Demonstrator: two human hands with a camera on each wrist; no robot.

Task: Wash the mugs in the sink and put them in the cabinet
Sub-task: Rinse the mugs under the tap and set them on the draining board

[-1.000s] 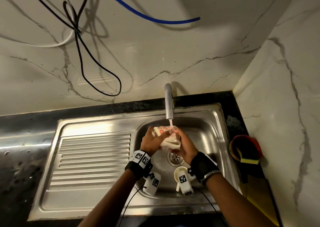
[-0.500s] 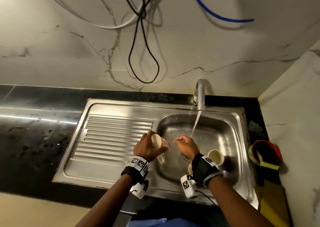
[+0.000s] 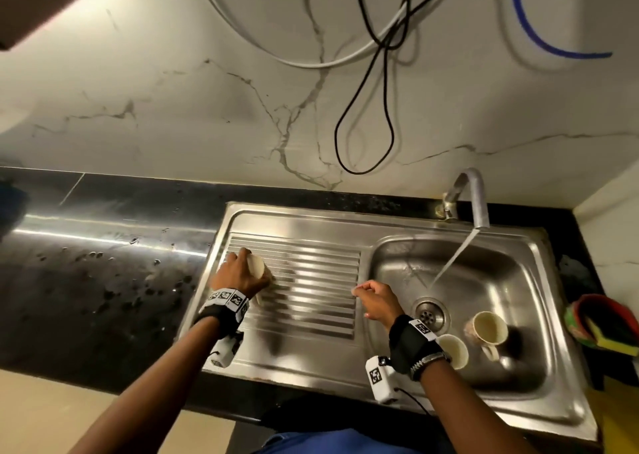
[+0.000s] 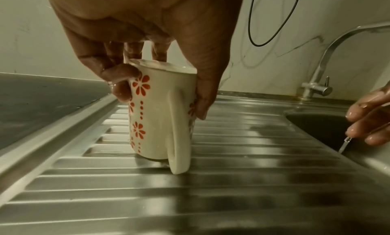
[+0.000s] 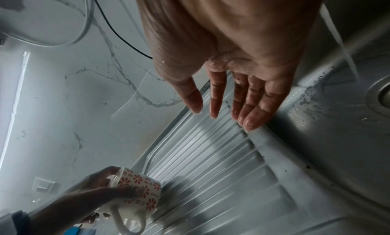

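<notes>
Inverted mug's rim contact with drainboard unclear.

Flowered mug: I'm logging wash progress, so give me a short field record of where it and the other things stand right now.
flowered mug: upside down, rim on or just above the ribbed drainboard, tilted slightly
left hand: grips the mug near its base, thumb on one side and fingers on the other
right hand: wet, holds nothing, over the edge between drainboard and basin
mugs in basin: two, beside the drain
tap: running
cabinet step: not yet done
</notes>
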